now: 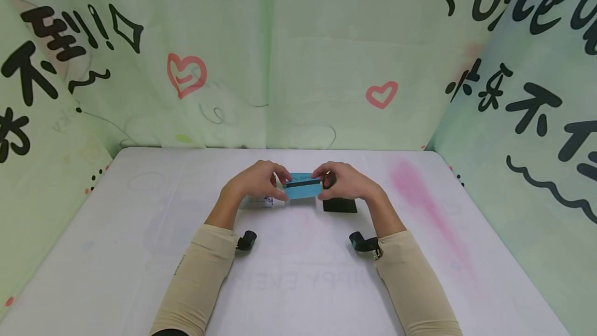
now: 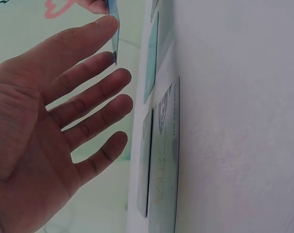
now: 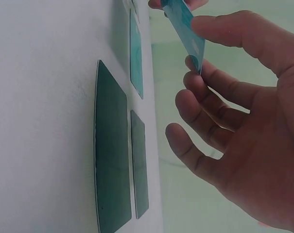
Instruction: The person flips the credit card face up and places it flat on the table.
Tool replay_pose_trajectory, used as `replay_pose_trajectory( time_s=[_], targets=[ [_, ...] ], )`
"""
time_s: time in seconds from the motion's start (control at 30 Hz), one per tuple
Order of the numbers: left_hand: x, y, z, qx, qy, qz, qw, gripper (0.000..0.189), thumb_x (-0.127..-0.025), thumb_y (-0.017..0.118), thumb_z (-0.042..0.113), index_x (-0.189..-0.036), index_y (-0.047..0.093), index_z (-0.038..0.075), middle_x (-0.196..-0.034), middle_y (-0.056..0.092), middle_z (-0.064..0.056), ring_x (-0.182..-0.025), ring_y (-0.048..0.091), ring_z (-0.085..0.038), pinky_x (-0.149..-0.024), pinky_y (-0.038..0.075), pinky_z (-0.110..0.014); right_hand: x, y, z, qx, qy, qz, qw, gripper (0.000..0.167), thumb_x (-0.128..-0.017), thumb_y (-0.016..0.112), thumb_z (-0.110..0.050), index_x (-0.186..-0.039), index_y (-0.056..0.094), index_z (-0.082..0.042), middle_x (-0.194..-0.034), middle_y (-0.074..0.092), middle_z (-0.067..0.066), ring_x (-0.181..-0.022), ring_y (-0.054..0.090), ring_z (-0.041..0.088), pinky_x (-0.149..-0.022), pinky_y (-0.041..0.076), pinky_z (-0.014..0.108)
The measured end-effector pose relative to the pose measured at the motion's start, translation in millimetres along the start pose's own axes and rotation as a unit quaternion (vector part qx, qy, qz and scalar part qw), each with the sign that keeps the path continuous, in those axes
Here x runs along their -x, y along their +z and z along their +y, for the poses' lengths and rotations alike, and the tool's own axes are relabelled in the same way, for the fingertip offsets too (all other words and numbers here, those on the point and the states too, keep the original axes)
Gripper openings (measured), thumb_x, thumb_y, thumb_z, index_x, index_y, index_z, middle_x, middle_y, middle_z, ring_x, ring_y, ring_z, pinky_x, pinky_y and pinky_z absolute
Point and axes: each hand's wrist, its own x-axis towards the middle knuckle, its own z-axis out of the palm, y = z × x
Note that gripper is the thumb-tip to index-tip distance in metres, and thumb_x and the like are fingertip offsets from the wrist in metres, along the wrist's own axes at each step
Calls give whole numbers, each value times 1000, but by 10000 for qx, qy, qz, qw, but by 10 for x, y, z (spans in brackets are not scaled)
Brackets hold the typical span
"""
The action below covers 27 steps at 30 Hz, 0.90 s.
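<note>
Both hands hold up a light blue card point(image 1: 303, 192) with a black stripe, low over the table. My left hand point(image 1: 257, 180) pinches its left edge between thumb and index finger, the other fingers spread in the left wrist view. At the opposite edge, the thumb and index finger of my right hand point(image 1: 349, 181) pinch the card point(image 3: 185, 31) too. Another blue card point(image 3: 136, 56) lies on the table behind it. Two pale printed cards point(image 2: 165, 165) lie by the left hand. Beside the right hand are two dark green cards point(image 3: 112, 145), one behind the other.
The white table point(image 1: 298, 284) has a pink smear on its right side. A pale green curtain point(image 1: 317, 82) with writing and hearts hangs around its back and sides. Small black cameras point(image 1: 246, 240) sit on the wrists.
</note>
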Motion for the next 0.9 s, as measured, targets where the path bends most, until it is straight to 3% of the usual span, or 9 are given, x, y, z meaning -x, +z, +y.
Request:
replay_pose_trajectory(
  time_s=[0.47,0.9],
  targets=[
    [19,-27,-1,79,-203,-107,9997,46,-85,88,27,-127,73,17,-117,72,0,-105,63,-20,-87,55,-33,54,-88,17,-204,69,-22,9998,50,-80,86,-16,-126,70,-10,-109,65,8,-98,58,24,-83,49,35],
    [20,-43,-35,117,-72,-139,9998,42,-85,87,26,-124,75,14,-116,72,0,-106,64,-20,-90,55,-34,85,-143,13,-250,184,-53,9995,49,-80,86,-17,-126,69,-10,-110,66,9,-100,60,24,-81,52,34]
  ],
)
